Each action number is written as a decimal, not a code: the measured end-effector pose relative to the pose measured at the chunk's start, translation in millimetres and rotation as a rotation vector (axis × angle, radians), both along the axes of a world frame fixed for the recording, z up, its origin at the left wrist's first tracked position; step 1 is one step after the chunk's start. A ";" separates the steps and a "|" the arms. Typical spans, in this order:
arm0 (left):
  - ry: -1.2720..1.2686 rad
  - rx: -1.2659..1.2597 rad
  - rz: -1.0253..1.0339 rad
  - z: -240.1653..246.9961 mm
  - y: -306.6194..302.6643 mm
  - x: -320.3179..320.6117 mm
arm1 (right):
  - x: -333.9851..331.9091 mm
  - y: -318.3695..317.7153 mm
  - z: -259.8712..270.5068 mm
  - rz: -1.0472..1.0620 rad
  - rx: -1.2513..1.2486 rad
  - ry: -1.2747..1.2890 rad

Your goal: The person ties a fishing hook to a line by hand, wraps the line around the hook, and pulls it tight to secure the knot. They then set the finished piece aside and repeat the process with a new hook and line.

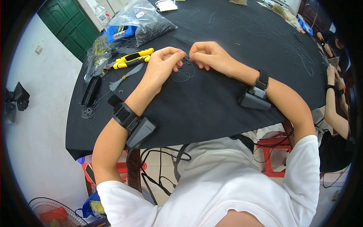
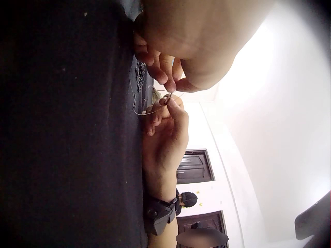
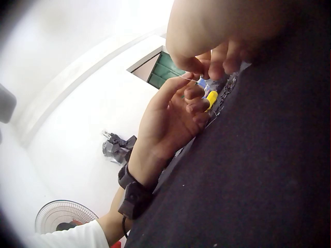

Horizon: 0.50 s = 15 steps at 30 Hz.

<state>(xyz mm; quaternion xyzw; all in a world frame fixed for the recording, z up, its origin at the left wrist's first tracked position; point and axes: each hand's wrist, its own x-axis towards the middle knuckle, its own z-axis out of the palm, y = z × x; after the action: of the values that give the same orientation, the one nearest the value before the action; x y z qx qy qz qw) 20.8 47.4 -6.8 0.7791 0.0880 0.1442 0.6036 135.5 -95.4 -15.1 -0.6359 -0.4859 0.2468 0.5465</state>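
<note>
Both hands meet over the black-covered table. My left hand pinches a thin, pale strand between thumb and forefinger. Opposite it, my right hand pinches at the same strand, fingertips close to the left ones. Part of the strand hangs in a loose loop below the fingers, seen too as a curved line in the left wrist view. In the right wrist view a short length runs taut between the fingertips. A small heap of dark bits lies just beyond the hands. The fingers hide most of the strand's ends.
Yellow-and-black pliers lie left of the hands, beside a tied grey bundle and a black pouch. A clear bag of dark bits stands behind. Loose strands lie right. Another person's arms rest at the right edge.
</note>
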 end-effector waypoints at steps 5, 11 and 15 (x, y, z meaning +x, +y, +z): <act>0.017 0.018 -0.010 -0.2 0.2 0.3 | 1.9 0.8 -1.9 -0.009 0.006 -0.001; 0.016 0.018 -0.012 -0.8 0.8 0.5 | 1.4 0.7 -1.5 -0.013 0.003 -0.002; 0.017 0.011 -0.009 -0.8 0.8 0.5 | 0.2 0.6 -1.2 -0.015 0.013 0.003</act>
<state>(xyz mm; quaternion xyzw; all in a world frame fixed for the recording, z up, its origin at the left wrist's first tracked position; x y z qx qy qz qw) 21.3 48.2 -7.6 0.7840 0.0886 0.1354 0.5993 135.7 -94.7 -16.2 -0.6354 -0.4821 0.2405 0.5531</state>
